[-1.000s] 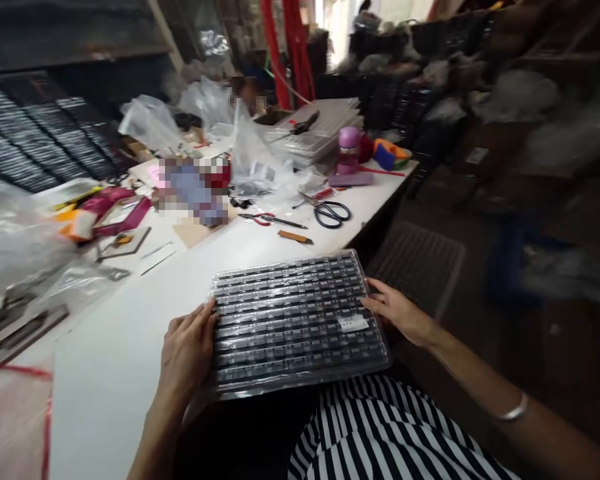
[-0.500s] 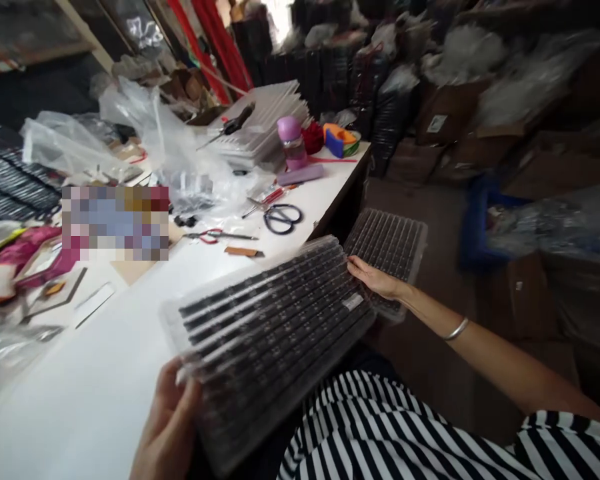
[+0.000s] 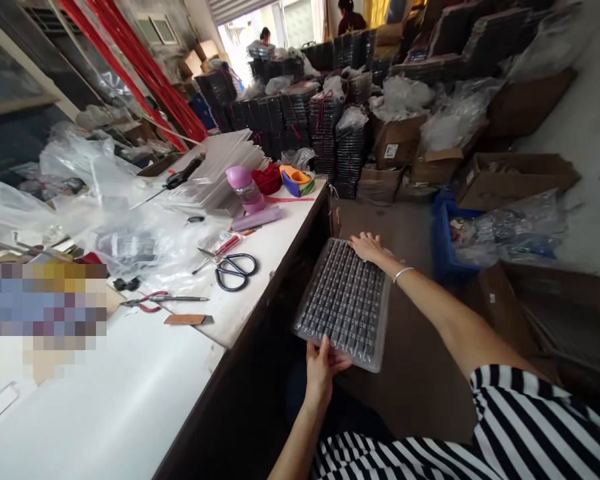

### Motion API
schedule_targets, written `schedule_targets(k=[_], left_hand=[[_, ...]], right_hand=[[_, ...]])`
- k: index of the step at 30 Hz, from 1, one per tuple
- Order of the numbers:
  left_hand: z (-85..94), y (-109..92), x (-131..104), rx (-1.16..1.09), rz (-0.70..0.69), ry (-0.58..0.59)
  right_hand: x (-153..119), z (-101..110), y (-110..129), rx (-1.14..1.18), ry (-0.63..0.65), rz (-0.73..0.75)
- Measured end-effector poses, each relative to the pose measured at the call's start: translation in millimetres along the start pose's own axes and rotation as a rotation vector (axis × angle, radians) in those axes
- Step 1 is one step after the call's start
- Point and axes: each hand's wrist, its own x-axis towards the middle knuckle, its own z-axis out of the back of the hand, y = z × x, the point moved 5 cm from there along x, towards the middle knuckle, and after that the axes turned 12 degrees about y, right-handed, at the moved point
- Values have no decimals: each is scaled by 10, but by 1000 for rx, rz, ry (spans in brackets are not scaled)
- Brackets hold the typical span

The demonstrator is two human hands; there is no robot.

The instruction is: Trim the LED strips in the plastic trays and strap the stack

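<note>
A clear plastic tray [image 3: 343, 303] with rows of dark pieces lies low beside the table's right edge. My left hand [image 3: 323, 367] grips its near edge, the thumb on top and the fingers partly under it. At the far right corner rests my right hand [image 3: 369, 249], its fingers spread over the tray's edge. Whether another tray lies beneath cannot be seen.
On the white table [image 3: 130, 387] are black-handled scissors [image 3: 236, 272], pliers [image 3: 153, 301], a pink bottle [image 3: 246, 189] and stacked clear trays [image 3: 225, 160]. A blue crate [image 3: 443, 247] and cardboard boxes [image 3: 397, 143] stand right. Two people are far back.
The view has turned right. The tray between my hands has moved off the table to the lower tray's place at its side. My left hand has come across to the right; my right hand's fingers have spread.
</note>
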Motion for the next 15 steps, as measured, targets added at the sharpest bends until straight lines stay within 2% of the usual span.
schedule_targets(k=[2, 5, 10, 15], left_hand=[[46, 30, 65, 49, 52, -15], [124, 21, 66, 99, 111, -3], [148, -10, 49, 101, 112, 14], [121, -1, 60, 77, 100, 25]], right_hand=[[20, -73, -48, -48, -46, -26], [29, -94, -187, -73, -48, -76], [-46, 39, -508, -7, 20, -209], [-154, 169, -559, 98, 62, -185]])
